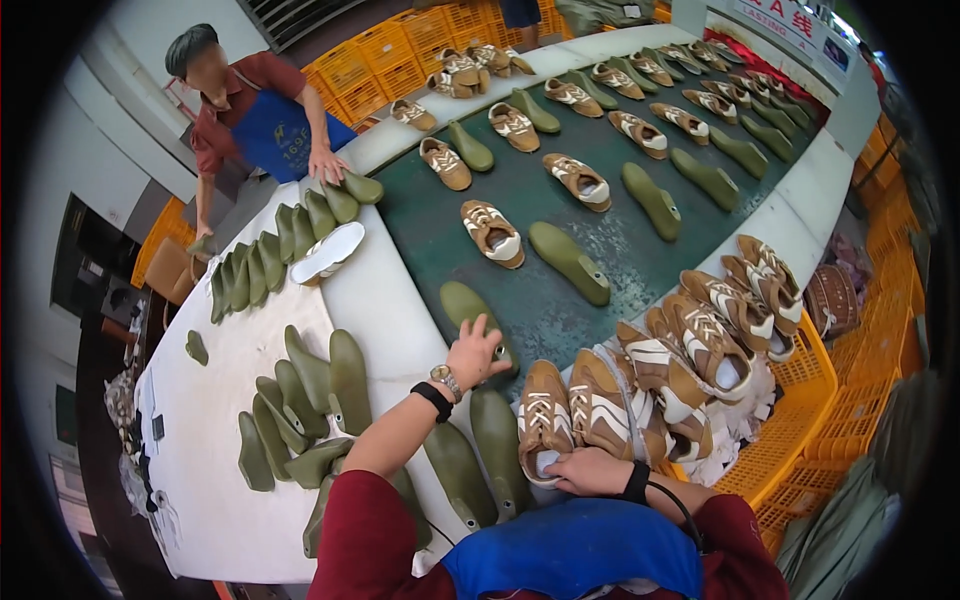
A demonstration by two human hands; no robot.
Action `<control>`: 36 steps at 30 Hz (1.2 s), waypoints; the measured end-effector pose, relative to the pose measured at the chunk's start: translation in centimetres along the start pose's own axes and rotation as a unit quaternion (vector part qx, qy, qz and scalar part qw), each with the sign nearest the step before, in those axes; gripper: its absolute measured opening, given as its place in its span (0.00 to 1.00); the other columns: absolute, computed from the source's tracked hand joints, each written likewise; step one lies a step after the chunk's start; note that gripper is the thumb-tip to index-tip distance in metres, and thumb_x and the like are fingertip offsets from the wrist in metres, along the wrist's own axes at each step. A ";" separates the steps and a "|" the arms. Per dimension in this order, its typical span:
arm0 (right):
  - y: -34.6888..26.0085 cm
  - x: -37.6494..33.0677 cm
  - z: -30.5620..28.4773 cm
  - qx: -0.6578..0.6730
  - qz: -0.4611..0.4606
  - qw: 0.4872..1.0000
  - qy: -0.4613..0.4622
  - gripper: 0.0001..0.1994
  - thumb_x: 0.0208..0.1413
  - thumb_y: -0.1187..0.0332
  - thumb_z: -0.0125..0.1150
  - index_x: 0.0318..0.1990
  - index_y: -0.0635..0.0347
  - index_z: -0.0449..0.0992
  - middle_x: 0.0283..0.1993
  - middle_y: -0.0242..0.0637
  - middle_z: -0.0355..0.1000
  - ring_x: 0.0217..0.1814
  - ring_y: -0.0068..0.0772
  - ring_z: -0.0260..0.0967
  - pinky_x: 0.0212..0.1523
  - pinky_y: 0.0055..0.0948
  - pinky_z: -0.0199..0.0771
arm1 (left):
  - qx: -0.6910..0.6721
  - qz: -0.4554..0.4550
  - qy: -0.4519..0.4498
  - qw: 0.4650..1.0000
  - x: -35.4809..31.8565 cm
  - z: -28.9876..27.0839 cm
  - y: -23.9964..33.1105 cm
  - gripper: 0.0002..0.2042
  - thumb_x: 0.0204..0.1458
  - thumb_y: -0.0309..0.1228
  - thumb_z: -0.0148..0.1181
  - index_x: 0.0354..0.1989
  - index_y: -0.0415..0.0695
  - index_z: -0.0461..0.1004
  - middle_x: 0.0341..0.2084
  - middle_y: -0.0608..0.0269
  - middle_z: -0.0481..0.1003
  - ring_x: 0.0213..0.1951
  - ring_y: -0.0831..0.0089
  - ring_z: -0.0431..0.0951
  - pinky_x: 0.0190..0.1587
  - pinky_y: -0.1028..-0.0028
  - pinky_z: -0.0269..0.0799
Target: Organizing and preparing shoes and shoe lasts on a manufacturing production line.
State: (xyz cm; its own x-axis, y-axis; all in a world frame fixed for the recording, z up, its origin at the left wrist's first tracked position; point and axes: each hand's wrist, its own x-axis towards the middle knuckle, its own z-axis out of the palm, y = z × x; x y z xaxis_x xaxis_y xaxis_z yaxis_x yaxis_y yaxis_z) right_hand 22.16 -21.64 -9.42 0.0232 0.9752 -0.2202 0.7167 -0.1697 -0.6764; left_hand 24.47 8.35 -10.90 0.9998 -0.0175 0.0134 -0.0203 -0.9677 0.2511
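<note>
My left hand (pixel 474 357) lies over the heel end of a green shoe last (pixel 464 303) at the near edge of the dark green belt. Its fingers are bent about the last, thumb toward the right. My right hand (pixel 594 470) grips a tan-and-white sneaker (pixel 545 410) by its heel opening, toe pointing away from me. To its right stands another tan sneaker (pixel 597 395) in a row with several more. Between my forearms, two green lasts (pixel 462 475) lie side by side near my apron.
Lasts and sneakers lie in rows on the green belt (pixel 400 222). More lasts (pixel 290 390) cover the white table (pixel 250 350) at left, with a white-soled shoe (pixel 329 254). Across it a co-worker (pixel 275 125) touches lasts. Orange crates (pixel 800 400) stand at right.
</note>
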 end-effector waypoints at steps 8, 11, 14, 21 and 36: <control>0.5 -0.1 1.9 -0.019 -0.005 0.999 0.037 0.11 0.47 0.62 0.57 0.38 0.53 0.75 0.32 0.42 0.72 0.35 0.47 0.72 0.35 0.42 0.72 | -0.052 -0.201 -0.113 0.972 1.8 3.5 0.0 0.31 0.39 0.51 0.64 0.51 0.46 0.66 0.58 0.32 0.51 0.49 0.42 0.69 0.52 0.61 0.67; 0.7 0.0 2.2 -0.002 0.006 0.999 0.051 0.10 0.45 0.62 0.58 0.28 0.59 0.77 0.25 0.46 0.73 0.30 0.47 0.73 0.30 0.44 0.72 | 0.012 -0.149 -0.125 0.981 2.2 4.2 0.1 0.34 0.33 0.53 0.67 0.49 0.47 0.69 0.56 0.29 0.53 0.50 0.38 0.67 0.50 0.58 0.69; 0.7 0.1 2.2 -0.022 0.006 0.999 0.044 0.10 0.42 0.61 0.61 0.27 0.58 0.76 0.25 0.45 0.72 0.31 0.49 0.72 0.30 0.44 0.70 | 0.008 -0.105 -0.166 0.980 1.8 3.8 -0.9 0.35 0.32 0.51 0.69 0.50 0.45 0.69 0.55 0.32 0.57 0.55 0.47 0.65 0.52 0.61 0.67; 0.0 0.5 3.5 -0.080 0.048 0.990 0.103 0.13 0.36 0.59 0.65 0.24 0.59 0.76 0.24 0.42 0.73 0.30 0.46 0.73 0.28 0.39 0.72 | -0.063 -0.071 -0.146 0.985 -3.8 -0.6 0.4 0.37 0.38 0.41 0.68 0.58 0.42 0.61 0.59 0.37 0.55 0.62 0.51 0.55 0.59 0.63 0.59; -2.4 -1.2 5.1 -0.055 0.126 0.981 0.133 0.08 0.46 0.67 0.54 0.34 0.55 0.74 0.33 0.44 0.74 0.36 0.47 0.72 0.35 0.44 0.71 | -0.122 -0.149 -0.024 0.981 -27.1 -5.6 11.8 0.29 0.43 0.34 0.64 0.55 0.40 0.64 0.43 0.46 0.71 0.48 0.51 0.69 0.50 0.63 0.66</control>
State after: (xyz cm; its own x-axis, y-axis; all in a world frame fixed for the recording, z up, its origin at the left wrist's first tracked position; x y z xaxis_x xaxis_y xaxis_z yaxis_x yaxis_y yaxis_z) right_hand 16.82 -23.16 -11.13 0.3808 0.9091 -0.1690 0.7350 -0.4085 -0.5412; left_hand -2.91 -1.17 -2.87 0.9609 0.2394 -0.1395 0.2770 -0.8426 0.4619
